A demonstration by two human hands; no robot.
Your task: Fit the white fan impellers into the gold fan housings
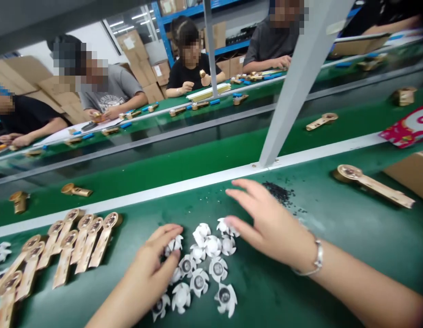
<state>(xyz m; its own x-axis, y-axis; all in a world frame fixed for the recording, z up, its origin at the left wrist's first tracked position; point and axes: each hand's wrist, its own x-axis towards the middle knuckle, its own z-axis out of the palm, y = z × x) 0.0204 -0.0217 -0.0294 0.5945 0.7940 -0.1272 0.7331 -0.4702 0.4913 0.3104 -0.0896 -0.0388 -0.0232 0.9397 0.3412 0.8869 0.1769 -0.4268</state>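
Observation:
Several small white fan blades (213, 246) lie in a loose cluster on the green work surface (262, 291) before me. Some show a round dark hub cavity, others a smooth white cap. My left hand (156, 255) is at the cluster's left side, its thumb and fingers curled around one white fan blade (173, 245). On the other side, my right hand (262, 218) hovers with fingers spread and nothing in it. Its thumb tip is close by a fan blade (222, 225) at the cluster's upper right; whether they touch I cannot tell.
Gold handheld-fan housings (84, 241) lie in rows at left; another housing (375, 184) is at right near a cardboard box (411, 171). Small black bits (281, 193) are heaped beyond my right hand. A grey post (293, 86) rises beside the green conveyor belt (184, 166). Co-workers sit opposite.

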